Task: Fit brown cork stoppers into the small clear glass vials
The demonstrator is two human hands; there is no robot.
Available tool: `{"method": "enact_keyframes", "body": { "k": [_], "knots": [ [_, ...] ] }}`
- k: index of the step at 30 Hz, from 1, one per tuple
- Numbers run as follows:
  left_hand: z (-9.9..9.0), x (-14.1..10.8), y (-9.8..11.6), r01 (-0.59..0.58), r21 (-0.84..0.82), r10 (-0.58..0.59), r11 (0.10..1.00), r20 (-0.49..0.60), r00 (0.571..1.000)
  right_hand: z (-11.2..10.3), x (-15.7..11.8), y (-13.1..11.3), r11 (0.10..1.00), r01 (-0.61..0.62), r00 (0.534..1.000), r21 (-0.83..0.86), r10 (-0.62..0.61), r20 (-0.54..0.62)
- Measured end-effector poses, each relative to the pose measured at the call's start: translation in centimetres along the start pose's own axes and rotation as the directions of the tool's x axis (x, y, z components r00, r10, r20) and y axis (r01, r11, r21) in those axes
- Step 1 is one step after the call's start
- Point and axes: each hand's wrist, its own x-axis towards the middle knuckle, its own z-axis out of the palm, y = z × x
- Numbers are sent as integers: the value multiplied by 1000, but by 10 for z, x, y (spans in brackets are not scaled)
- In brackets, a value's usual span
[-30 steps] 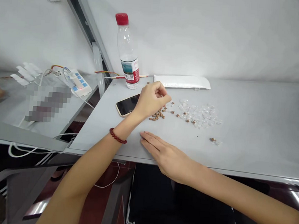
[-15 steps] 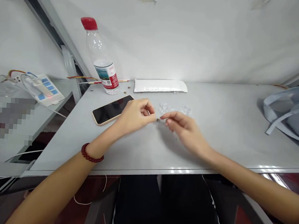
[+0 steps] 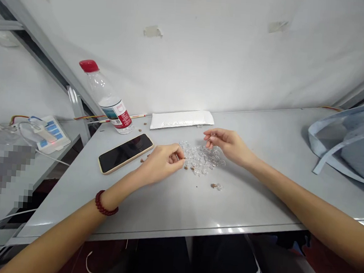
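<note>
Several small clear plastic pieces (image 3: pixel 202 158) lie in a loose pile on the grey table. My left hand (image 3: pixel 164 162) is at the pile's left edge, thumb and forefinger pinched on a tiny brown piece. Over the pile's back right side, my right hand (image 3: pixel 226 144) pinches a small clear piece between its fingertips. Two brown bits (image 3: pixel 186 167) rest just right of my left fingertips. Nearer the front edge lies a brown bit (image 3: pixel 213 185) touching a clear piece (image 3: pixel 219 187).
A black-screened phone (image 3: pixel 125 153) lies left of my left hand. Behind stand a red-capped bottle (image 3: pixel 111 102) and a long white packet (image 3: pixel 182 120). At far left is a power strip (image 3: pixel 53 136); at far right, a light blue bag (image 3: pixel 352 144).
The view has shifted. My hands have moved apart, the right one away from the left fingertips and back, now with a clear piece. More of the pile and the brown-and-clear pair in front now show.
</note>
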Motion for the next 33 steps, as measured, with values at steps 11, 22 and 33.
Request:
{"method": "enact_keyframes", "body": {
  "k": [11, 22, 33],
  "knots": [
    [23, 7, 13, -14, -376, -28, 927, -106, 994, 26, -24, 7, 631, 642, 737, -434, -664, 126],
    [26, -10, 25, -180, -179, 109, 967, -350, 930, 40, -41, -2, 642, 606, 783, -470, -585, 210],
    [25, -8, 25, 0, -437, -96, 899, -196, 976, 44, -43, -4, 639, 605, 778, -475, -603, 180]
  ]
}}
